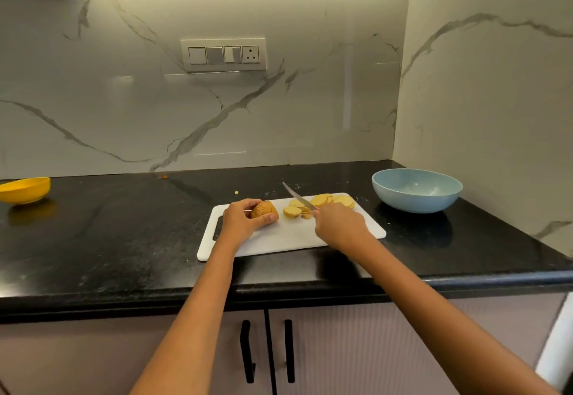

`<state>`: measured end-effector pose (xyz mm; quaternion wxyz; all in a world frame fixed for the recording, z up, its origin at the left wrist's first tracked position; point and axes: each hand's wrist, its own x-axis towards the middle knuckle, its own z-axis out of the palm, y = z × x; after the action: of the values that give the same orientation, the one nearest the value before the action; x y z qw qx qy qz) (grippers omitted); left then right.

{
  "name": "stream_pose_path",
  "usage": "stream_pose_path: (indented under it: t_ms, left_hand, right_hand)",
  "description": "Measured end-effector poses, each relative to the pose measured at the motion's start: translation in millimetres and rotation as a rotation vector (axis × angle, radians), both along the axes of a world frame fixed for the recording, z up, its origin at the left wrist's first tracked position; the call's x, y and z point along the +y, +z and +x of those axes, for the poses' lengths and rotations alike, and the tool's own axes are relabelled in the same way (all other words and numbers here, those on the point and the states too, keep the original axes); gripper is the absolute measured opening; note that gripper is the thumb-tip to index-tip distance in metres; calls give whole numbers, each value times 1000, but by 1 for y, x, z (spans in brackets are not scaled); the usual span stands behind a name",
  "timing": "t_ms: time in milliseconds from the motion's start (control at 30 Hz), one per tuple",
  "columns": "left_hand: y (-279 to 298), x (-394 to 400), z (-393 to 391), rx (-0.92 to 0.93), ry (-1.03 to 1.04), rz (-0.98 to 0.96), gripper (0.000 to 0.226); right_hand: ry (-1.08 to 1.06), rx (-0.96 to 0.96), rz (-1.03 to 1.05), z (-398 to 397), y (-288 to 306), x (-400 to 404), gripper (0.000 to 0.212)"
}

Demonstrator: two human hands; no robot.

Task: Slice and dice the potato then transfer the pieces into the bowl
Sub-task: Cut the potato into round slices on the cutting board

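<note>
A white cutting board (288,236) lies on the black counter. My left hand (240,221) grips the uncut brown end of the potato (263,208) on the board's left part. Several round yellow slices (333,200) lie in a heap at the board's far right, with a few more slices (293,211) nearer the potato. My right hand (339,225) holds a knife (297,196); its blade points up and left over the slices, apart from the potato. A light blue bowl (417,190) stands to the right of the board with nothing in it.
A yellow bowl (26,190) sits at the far left of the black counter (108,239). Marble walls close off the back and the right side. A switch panel (223,55) is on the back wall. Cabinet doors with black handles (248,351) are below the counter edge.
</note>
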<state>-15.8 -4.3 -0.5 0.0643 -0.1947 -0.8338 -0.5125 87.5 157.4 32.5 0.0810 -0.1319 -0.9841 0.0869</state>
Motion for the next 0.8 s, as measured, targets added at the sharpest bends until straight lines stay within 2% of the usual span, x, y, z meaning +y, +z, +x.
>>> stream_pose_path:
  t_ms: [200, 367, 633, 800]
  left_hand:
    - [1, 0, 0, -12, -4, -8, 62]
    - [1, 1, -1, -26, -5, 4, 61]
    - [1, 0, -1, -46, 3, -1, 62]
    - [2, 1, -1, -48, 2, -13, 62]
  right_hand:
    - [60, -84, -16, -7, 5, 14, 24]
    - [69, -178, 70, -1, 7, 21, 27]
    - [78, -66, 137, -29, -2, 24, 28]
    - [51, 128, -80, -29, -6, 29, 31]
